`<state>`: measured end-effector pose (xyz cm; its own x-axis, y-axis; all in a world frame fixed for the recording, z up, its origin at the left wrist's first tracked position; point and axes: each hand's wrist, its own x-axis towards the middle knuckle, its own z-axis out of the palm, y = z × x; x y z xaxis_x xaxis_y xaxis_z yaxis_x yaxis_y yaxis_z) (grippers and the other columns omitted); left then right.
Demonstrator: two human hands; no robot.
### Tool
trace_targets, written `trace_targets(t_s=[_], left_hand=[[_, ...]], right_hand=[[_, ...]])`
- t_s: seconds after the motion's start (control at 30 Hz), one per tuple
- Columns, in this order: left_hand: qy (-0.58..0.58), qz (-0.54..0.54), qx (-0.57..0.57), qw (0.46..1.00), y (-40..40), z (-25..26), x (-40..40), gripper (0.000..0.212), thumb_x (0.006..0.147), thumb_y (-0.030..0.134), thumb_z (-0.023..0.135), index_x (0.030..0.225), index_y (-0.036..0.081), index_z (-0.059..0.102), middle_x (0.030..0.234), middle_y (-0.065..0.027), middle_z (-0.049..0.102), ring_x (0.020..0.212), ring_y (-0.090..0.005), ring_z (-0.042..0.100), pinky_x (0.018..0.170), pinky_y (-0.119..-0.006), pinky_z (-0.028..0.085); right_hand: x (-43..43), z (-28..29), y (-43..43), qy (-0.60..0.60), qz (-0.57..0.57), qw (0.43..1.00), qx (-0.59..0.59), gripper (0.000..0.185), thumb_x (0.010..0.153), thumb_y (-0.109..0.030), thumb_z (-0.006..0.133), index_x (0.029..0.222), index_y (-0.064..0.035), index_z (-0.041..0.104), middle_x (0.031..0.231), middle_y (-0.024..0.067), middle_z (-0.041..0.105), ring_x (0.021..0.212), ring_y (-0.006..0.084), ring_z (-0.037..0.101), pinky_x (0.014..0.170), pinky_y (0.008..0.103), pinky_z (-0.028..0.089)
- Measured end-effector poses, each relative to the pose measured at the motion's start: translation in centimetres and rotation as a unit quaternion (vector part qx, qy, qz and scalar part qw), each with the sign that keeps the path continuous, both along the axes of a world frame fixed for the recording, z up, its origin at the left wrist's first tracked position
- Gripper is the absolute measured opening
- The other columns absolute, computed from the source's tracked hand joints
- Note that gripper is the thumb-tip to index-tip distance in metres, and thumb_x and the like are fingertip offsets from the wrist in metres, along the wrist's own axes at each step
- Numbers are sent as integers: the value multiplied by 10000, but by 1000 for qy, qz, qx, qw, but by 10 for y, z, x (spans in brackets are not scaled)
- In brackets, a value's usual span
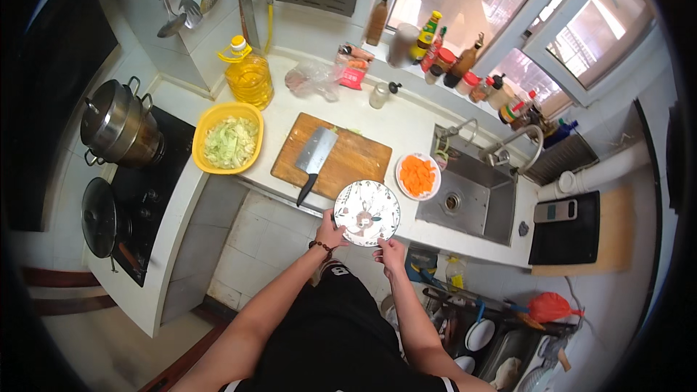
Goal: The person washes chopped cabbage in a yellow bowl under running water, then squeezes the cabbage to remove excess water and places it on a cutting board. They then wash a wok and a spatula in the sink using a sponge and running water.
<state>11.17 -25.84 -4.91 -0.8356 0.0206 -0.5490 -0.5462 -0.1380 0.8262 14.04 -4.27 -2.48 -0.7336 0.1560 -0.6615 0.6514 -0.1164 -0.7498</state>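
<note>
My left hand (330,230) and my right hand (390,255) hold a white patterned plate (375,204) by its rim, just in front of the counter. Beyond the plate lies a wooden cutting board (354,160), with a cleaver (317,151) resting flat on it, its black handle over the board's near edge. Sliced carrots (418,175) fill a white bowl (399,188) right of the board. To the board's left, a yellow plastic basin (200,141) contains chopped cabbage (230,142).
A stainless steel sink (468,212) is at the right. An oil jug (249,79), a plastic bag (321,79) and a glass jar (379,96) stand or lie behind the board. The stove (163,174) at left bears a steamer pot (120,125) and a lidded wok (99,218).
</note>
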Motion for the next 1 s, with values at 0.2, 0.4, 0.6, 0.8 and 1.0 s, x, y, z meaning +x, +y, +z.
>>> trace_targets(t_s=[0.2, 0.4, 0.6, 0.8, 1.0], left_hand=[[-33, -13, -2, 999, -26, -45, -58, 713, 910, 14, 617, 1506, 183, 264, 1069, -139, 672, 761, -202, 699, 550, -373, 628], [-47, -58, 4, 997, -36, -46, -114, 764, 923, 2, 577, 1558, 246, 230, 1145, -92, 688, 871, -207, 732, 529, -361, 595], [-108, -56, -26, 992, -61, -23, -143, 537, 995, 155, 589, 1490, 183, 382, 1155, -72, 684, 886, -179, 711, 658, -375, 610], [-20, -31, 30, 999, -138, -9, -149, 297, 997, 178, 609, 1265, 57, 568, 1096, -82, 690, 869, -159, 704, 668, -308, 587], [150, 56, -250, 955, -318, 19, -138, 238, 929, 171, 681, 1131, 46, 665, 1046, -96, 716, 852, -236, 709, 725, -337, 564]], right_hand=[[-66, -46, -23, -50, -33, 998, -24, 168, 934, -118, 656, 803, -51, 577, 675, 50, 588, 512, 146, 574, 435, 277, 457], [-121, -71, -21, -25, -17, 999, -23, 173, 948, -122, 642, 803, -55, 574, 627, 49, 585, 479, 140, 550, 405, 271, 426], [-159, -80, -42, -9, -39, 999, -29, 171, 962, -124, 631, 819, -40, 589, 613, 49, 587, 454, 137, 522, 389, 269, 401], [-169, -87, -60, -29, -84, 996, -28, 147, 971, -115, 616, 865, -19, 580, 639, 67, 592, 466, 146, 524, 373, 275, 387], [-169, -91, -64, -45, -61, 987, 141, 275, 943, -196, 682, 764, -8, 592, 594, 73, 597, 443, 128, 520, 340, 273, 353]])
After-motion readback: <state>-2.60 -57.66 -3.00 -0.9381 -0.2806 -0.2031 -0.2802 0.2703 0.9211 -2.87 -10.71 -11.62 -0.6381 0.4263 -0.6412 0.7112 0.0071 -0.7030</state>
